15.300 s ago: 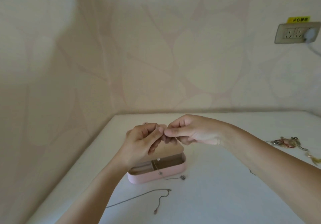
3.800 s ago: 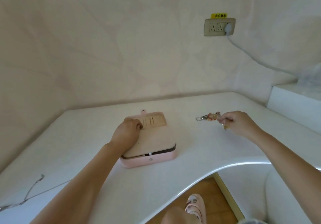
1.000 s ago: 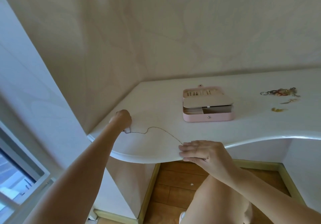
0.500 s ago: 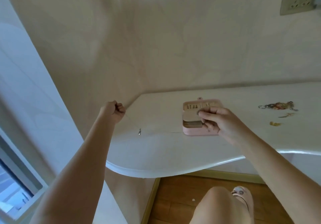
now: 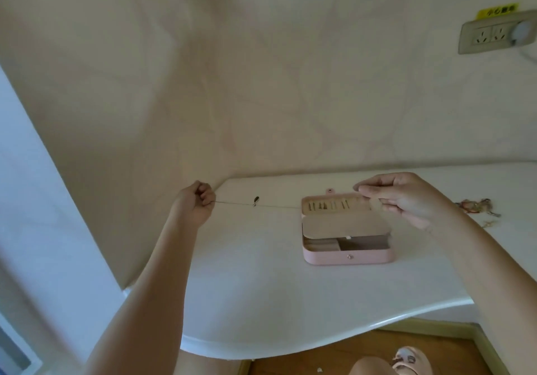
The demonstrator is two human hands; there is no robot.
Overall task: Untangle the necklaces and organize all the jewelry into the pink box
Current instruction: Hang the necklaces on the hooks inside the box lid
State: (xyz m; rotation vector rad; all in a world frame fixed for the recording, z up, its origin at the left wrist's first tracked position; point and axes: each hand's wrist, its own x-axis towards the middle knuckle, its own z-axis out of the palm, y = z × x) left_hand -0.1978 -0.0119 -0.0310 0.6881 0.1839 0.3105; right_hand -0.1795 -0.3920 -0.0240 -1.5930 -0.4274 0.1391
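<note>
The necklace [image 5: 277,206] is stretched as a thin, nearly level line above the white table [image 5: 261,293]. One end is pinched in the left hand [image 5: 194,204], and a small dark pendant [image 5: 255,200] hangs on the chain just right of that fist. From there the chain runs toward the open pink box [image 5: 348,257] and becomes too fine to trace over the raised lid. The left hand is curled into a tight fist, knuckles up, with its arm reaching long toward the table's far left corner. The right hand [image 5: 406,197] hovers above the back of the box lid, its thumb and forefinger extended leftward and pressed together in a pinch on the chain's other end. Its remaining fingers are loosely bent underneath. Right of the box, behind the right wrist, a cluster of jewelry [image 5: 476,204] lies on the table.
</note>
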